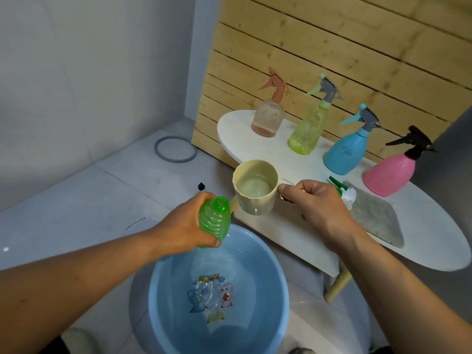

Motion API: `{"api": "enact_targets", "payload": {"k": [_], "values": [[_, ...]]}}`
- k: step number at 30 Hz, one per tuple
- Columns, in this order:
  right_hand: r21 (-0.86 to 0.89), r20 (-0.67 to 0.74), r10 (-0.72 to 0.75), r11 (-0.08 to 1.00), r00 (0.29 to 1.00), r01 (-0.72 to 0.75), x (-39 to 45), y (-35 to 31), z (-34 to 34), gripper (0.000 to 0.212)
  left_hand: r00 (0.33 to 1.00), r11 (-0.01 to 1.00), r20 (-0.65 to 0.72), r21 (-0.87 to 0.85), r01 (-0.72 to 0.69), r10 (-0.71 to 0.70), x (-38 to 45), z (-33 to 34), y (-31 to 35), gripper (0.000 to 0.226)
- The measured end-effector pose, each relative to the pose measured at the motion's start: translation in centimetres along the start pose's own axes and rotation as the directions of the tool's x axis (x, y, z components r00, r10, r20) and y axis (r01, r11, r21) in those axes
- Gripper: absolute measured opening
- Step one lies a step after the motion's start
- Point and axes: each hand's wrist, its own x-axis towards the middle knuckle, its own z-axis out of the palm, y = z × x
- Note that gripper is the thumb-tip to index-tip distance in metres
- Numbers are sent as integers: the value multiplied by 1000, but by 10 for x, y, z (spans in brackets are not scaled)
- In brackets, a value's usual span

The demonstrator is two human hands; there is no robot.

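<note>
I log left hand clamped round the uncapped green bottle, blue basin below it, right hand gripping the cream cup by its handle, just beside the bottle.

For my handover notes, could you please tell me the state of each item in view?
Green bottle: uncapped, tilted, gripped by the left hand.
Cream cup: holds water, right hand grips its handle.
Blue basin: holding water.
Spray head: detached, lying on the table.
Peach spray bottle: sprayer on, upright, nearly empty.
Yellow-green spray bottle: sprayer on, upright.
Blue spray bottle: sprayer on, upright.
Pink spray bottle: sprayer on, upright.
</note>
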Motion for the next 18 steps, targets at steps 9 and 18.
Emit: {"api": "enact_targets", "payload": {"k": [9, 18], "values": [[-107, -30, -79, 991, 996, 76, 0, 1, 4, 45, 999, 998, 27, 43, -37, 36, -3, 4, 4, 86], [-205, -36, -141, 970, 989, 131, -5, 2, 5, 47, 999, 996, 16, 73, -44, 43, -5, 2, 4, 86]]}}
